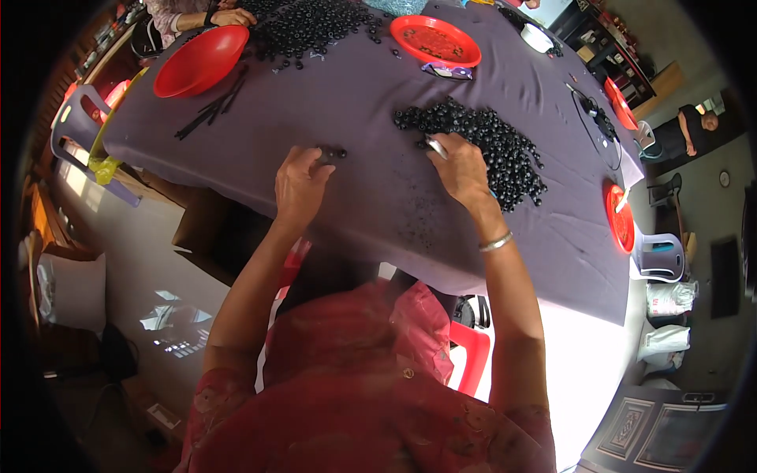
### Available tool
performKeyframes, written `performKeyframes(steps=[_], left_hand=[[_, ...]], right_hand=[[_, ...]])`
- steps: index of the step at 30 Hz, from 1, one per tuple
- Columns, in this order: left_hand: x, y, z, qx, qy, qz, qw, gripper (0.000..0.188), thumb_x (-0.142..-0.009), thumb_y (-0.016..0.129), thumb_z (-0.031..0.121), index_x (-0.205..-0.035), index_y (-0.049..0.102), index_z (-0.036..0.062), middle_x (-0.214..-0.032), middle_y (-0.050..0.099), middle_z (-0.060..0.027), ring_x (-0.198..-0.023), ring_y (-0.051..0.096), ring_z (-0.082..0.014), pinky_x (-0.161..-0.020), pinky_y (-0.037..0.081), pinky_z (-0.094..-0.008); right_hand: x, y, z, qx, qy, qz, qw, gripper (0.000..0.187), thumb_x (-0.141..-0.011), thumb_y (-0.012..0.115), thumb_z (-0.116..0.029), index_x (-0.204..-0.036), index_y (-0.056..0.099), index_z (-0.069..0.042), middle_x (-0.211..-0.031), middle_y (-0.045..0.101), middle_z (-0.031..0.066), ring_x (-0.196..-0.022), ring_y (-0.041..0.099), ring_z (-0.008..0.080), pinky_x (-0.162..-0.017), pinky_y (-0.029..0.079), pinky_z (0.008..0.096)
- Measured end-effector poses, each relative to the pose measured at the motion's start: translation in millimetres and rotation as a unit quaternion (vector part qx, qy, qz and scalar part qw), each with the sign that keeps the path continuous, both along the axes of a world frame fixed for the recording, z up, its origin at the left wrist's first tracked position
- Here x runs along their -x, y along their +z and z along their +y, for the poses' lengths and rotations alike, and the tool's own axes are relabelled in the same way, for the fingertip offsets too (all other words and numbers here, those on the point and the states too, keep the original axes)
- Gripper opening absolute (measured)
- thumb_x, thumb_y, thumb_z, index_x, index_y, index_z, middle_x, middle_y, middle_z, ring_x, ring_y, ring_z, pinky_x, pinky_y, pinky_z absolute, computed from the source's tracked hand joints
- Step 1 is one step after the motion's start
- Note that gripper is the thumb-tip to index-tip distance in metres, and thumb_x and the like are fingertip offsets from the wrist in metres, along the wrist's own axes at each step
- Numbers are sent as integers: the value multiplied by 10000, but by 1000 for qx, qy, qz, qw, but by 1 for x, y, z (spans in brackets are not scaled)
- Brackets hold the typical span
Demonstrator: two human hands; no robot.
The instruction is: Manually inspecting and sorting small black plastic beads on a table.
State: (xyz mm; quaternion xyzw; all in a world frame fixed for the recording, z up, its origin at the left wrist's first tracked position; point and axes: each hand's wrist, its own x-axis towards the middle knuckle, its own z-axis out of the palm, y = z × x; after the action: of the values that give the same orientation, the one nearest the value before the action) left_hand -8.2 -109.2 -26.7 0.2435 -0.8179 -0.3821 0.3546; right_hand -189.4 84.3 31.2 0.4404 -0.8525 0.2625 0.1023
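My left hand is curled just above the cloth, left of centre. Small black round pieces lie at its thumb and fingertips, and blur hides what the fingers pinch. My right hand is closed round a short, slim white tool, most of it covered by the palm. The tool's tip points at the left edge of a wide heap of small black bead-like pieces. A silver bracelet circles my right wrist. Dark crumbs are scattered on the cloth between my hands.
A purple-grey cloth covers the table. Far left are a red bowl and thin black strips. Another black heap lies near another person's hand. A red tray stands beyond; a black cable lies right.
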Motion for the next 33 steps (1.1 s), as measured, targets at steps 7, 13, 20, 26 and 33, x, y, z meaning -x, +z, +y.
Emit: performKeyframes(steps=[7,13,20,26,33], left_hand=[[1,-1,-3,-83,56,42,994,239,-749,693,47,-964,607,-11,-821,613,-145,-728,603,-282,-666,473,-361],[6,-10,33,-204,-128,119,963,194,-812,676,51,-980,581,34,-743,567,0,-681,519,-66,-608,423,-221],[-2,28,70,-497,-321,17,806,167,-858,642,110,-995,559,68,-791,593,3,-679,545,-75,-614,447,-220],[-10,23,76,-619,-384,14,685,91,-884,588,63,-965,563,98,-845,591,5,-708,561,-81,-639,470,-231],[-11,31,88,-667,-402,49,625,53,-918,572,108,-971,566,114,-859,600,13,-750,574,-80,-661,483,-239]], right_hand=[[24,-18,-38,-175,33,91,980,144,-751,680,-139,-869,627,-76,-885,611,113,-835,624,335,-721,524,435],[-8,-5,-28,5,76,32,997,111,-688,652,-88,-751,598,-14,-766,599,154,-734,603,369,-641,483,437],[-88,21,17,67,167,-98,979,133,-671,648,-3,-801,631,-23,-690,583,99,-597,592,262,-538,465,338],[-104,17,38,94,161,-126,974,186,-681,723,-27,-842,629,-28,-734,584,78,-644,604,250,-565,475,349],[-114,13,50,172,131,-171,961,238,-691,742,-15,-913,659,-33,-766,604,71,-683,598,194,-608,482,293]])
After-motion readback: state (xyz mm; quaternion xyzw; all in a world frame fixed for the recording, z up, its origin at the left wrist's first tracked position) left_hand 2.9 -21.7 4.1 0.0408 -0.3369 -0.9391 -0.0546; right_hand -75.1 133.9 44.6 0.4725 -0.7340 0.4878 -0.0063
